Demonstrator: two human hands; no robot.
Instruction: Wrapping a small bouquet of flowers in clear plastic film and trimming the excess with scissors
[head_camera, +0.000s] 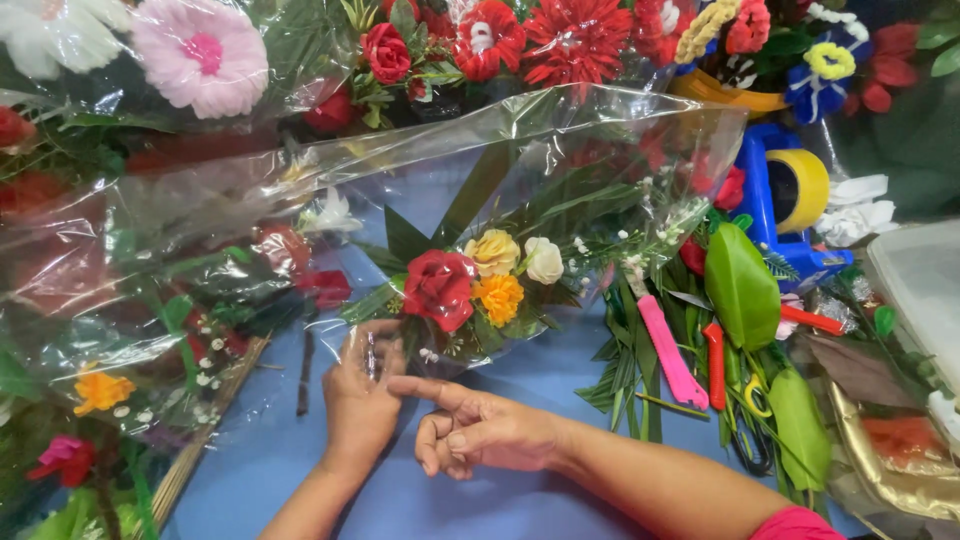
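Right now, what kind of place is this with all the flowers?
Probably a flower-arranging work table. A small bouquet of red, yellow and orange flowers lies in clear plastic wrap, beside a pink-handled cutter and a blue tape dispenser.

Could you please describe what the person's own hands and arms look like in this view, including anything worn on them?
Both hands are bare: the left hand and the right hand show no gloves, and no rings or watch can be seen. The left forearm is uncovered as far as the frame's bottom edge. The right forearm is also bare, up to a bright pink sleeve showing at the lower edge.
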